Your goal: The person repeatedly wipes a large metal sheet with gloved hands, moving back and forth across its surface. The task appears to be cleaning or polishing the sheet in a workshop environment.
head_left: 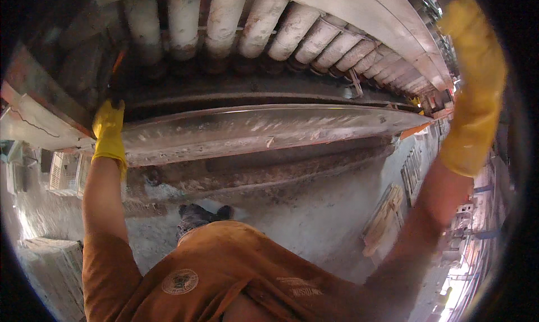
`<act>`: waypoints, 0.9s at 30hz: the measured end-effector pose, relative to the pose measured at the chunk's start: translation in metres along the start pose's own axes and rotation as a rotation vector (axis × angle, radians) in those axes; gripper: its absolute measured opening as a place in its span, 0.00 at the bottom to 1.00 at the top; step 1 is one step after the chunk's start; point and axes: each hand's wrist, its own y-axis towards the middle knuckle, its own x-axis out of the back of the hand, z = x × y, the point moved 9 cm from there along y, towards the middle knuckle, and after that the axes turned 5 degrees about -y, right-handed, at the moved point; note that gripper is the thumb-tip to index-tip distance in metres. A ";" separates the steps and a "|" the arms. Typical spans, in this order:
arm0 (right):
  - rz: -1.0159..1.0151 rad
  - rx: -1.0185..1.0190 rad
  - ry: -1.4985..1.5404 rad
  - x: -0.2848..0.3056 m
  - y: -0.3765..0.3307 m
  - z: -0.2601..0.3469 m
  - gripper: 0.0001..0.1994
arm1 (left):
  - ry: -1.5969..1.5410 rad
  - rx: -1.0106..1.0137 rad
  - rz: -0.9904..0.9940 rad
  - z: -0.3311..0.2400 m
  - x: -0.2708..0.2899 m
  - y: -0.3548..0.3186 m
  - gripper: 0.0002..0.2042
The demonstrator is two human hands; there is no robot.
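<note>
My left hand (109, 132), in a yellow rubber glove, is closed over the left end of a long, scuffed metal ledge (269, 125) on the machine in front of me. Its fingertips reach the dark gap behind the ledge. Raised high at the far right, my right hand (474, 86) wears a matching glove that covers the wrist. Blur and the picture's edge obscure its fingers, so whether it holds anything cannot be told. That hand is nearest the right end of a curved metal panel (387, 19). Behind the ledge stands a row of pale, dirty rollers (261, 27).
An orange-edged side panel (42, 111) closes off the machine's left. White plastic crates (67, 173) and a stack of boards (53, 271) stand at left. Wooden pallet pieces (384, 218) lie at right on the dusty floor (314, 226). My dark shoes (202, 216) are below the ledge.
</note>
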 end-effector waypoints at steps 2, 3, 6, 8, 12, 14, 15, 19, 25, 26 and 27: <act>0.095 -0.198 0.303 -0.081 -0.061 -0.048 0.22 | -0.029 0.012 0.045 -0.015 -0.005 -0.006 0.32; 0.154 -0.330 0.512 -0.158 -0.118 -0.070 0.22 | -0.006 0.053 0.037 -0.004 0.010 -0.009 0.32; 0.378 -0.644 0.648 -0.308 -0.315 -0.103 0.22 | -0.031 0.053 0.059 -0.012 0.005 -0.011 0.31; 0.518 -0.690 0.274 -0.352 -0.430 -0.100 0.21 | -0.040 0.042 0.069 -0.006 -0.006 -0.004 0.31; 0.779 -0.612 -0.317 -0.366 -0.457 -0.056 0.21 | 0.015 0.041 0.055 0.007 0.000 -0.008 0.33; 0.899 -0.815 -0.179 -0.370 -0.449 -0.061 0.24 | 0.011 0.021 0.036 0.020 0.003 -0.004 0.32; 0.908 -1.005 -0.108 -0.372 -0.446 -0.069 0.24 | -0.019 0.007 0.018 0.016 0.002 0.002 0.32; 0.851 -0.915 -0.235 -0.366 -0.454 -0.081 0.24 | -0.056 0.013 0.022 0.018 -0.008 -0.002 0.29; 0.999 -0.983 -0.199 -0.373 -0.457 -0.080 0.24 | -0.211 0.113 0.026 0.011 -0.002 -0.012 0.26; 1.006 -0.974 -0.195 -0.374 -0.458 -0.077 0.24 | -0.270 0.151 0.050 0.010 -0.001 -0.015 0.26; 1.009 -0.963 -0.199 -0.373 -0.455 -0.077 0.24 | -0.336 0.186 0.076 0.001 0.002 -0.021 0.26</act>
